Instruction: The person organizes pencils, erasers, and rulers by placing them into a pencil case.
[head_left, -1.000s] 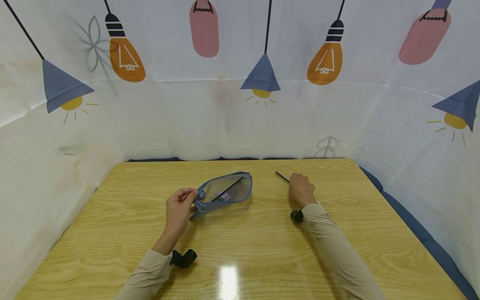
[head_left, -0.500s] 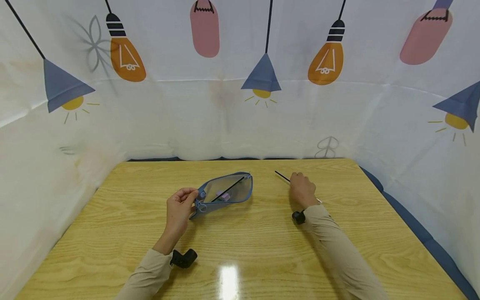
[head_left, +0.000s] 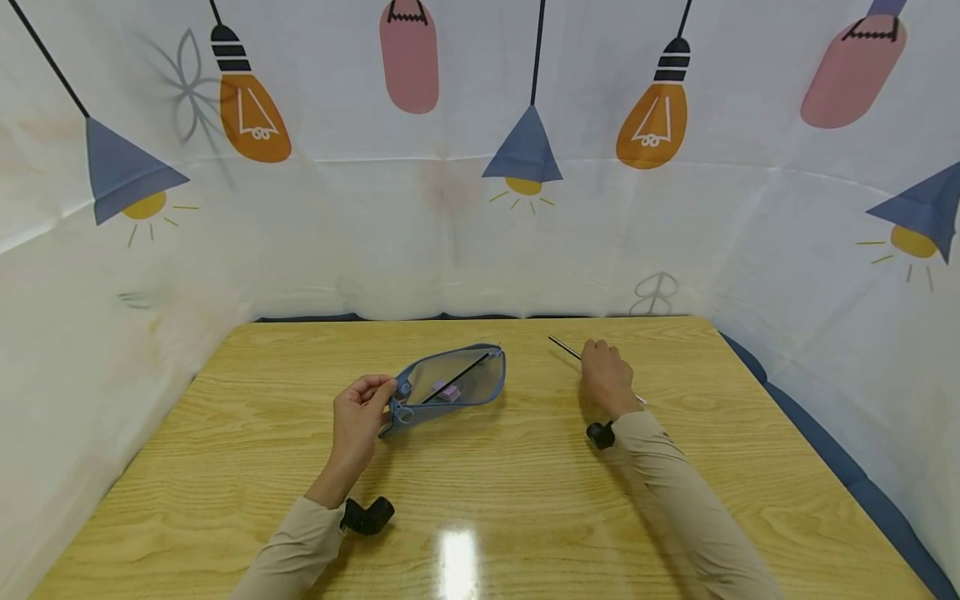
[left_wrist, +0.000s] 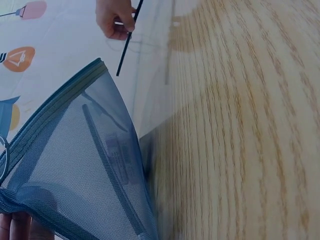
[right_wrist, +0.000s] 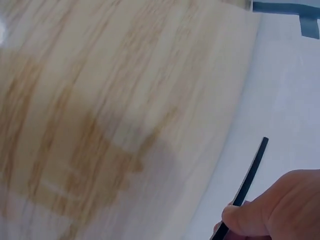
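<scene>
My left hand (head_left: 356,421) pinches the near left corner of a blue mesh zip pouch (head_left: 442,369) between thumb and fingers. Through the mesh I see a black pencil (head_left: 465,372) lying slantwise and a small purple block (head_left: 450,393). In the left wrist view the pouch (left_wrist: 60,150) fills the lower left, a metal ring on its zip. To the right, apart from the pouch, my right hand (head_left: 606,379) grips another slim black pencil (head_left: 564,347). One end of that pencil (right_wrist: 256,165) points out past the thumb in the right wrist view; its middle is hidden by the hand.
A wooden table (head_left: 480,483) spreads beneath both hands. Behind it hangs a white cloth backdrop (head_left: 360,242) printed with lamps and bulbs. Each wrist wears a black camera, such as the left wrist camera (head_left: 367,517).
My right hand has shifted slightly right and away from me, and the held pencil's far end has risen a little. The left hand and pouch stay almost where they were.
</scene>
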